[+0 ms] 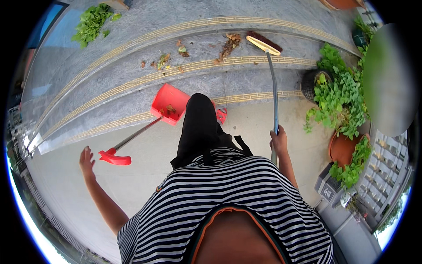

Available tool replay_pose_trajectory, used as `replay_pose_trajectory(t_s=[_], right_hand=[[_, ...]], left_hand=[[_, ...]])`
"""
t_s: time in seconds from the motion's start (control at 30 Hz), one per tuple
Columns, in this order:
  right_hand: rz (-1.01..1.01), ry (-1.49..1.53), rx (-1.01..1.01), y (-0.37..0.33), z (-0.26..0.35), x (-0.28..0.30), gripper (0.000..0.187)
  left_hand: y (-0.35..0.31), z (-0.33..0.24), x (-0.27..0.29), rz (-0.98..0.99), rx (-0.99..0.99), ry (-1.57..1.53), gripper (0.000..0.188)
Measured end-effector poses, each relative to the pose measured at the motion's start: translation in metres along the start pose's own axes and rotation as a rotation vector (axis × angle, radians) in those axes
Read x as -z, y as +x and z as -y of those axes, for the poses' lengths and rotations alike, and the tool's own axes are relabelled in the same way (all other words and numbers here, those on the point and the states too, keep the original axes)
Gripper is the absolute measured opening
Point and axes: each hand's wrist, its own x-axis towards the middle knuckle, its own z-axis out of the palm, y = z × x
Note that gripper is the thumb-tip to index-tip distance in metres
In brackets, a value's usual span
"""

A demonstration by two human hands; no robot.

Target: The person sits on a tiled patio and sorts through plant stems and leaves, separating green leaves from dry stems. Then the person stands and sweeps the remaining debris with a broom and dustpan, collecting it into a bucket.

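My right hand point(278, 140) is wrapped round the blue-grey handle of a broom point(275, 94). The broom's cream head with dark bristles point(263, 44) rests on a grey stone step, right of a heap of dry leaves point(230, 45). Out to the left, my left hand point(87, 161) is empty with its fingers apart, near the red grip of a long-handled dustpan point(115, 157) but not touching it. The red pan point(169, 103) stands by the lowest step with a few dry leaves inside. More loose leaves point(162, 61) lie on the step above the pan.
Grey steps with gold patterned edges point(193, 66) cross ahead of me. Potted green plants point(338, 88) line the right side, with a terracotta pot point(347, 149) and a pale balustrade point(380, 169). Leafy greens point(91, 25) lie at the far left. A blurred pale shape point(389, 79) covers the right edge.
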Motion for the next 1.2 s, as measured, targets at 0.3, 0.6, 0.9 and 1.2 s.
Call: replay_pose_trajectory(t_s=[0.3,0.6,0.9,1.2], right_hand=[[0.073,-0.123,0.109,-0.034,0.052,-0.059,0.027],[0.142,-0.292,0.039,-0.101,0.042,-0.151,0.033],[0.179,-0.357,0.088,-0.132,0.042,-0.194,0.034],[0.201,-0.467,0.059,-0.141,0.013,-0.153,0.035]], left_hand=[[-0.051,0.019,-0.075,0.343,-0.137,-1.07,0.078],[-0.061,0.009,-0.109,0.343,-0.236,-1.262,0.027],[-0.114,-0.02,-0.133,0.511,-0.116,-1.353,0.021],[-0.171,-0.063,-0.214,0.511,-0.104,-1.444,0.018]])
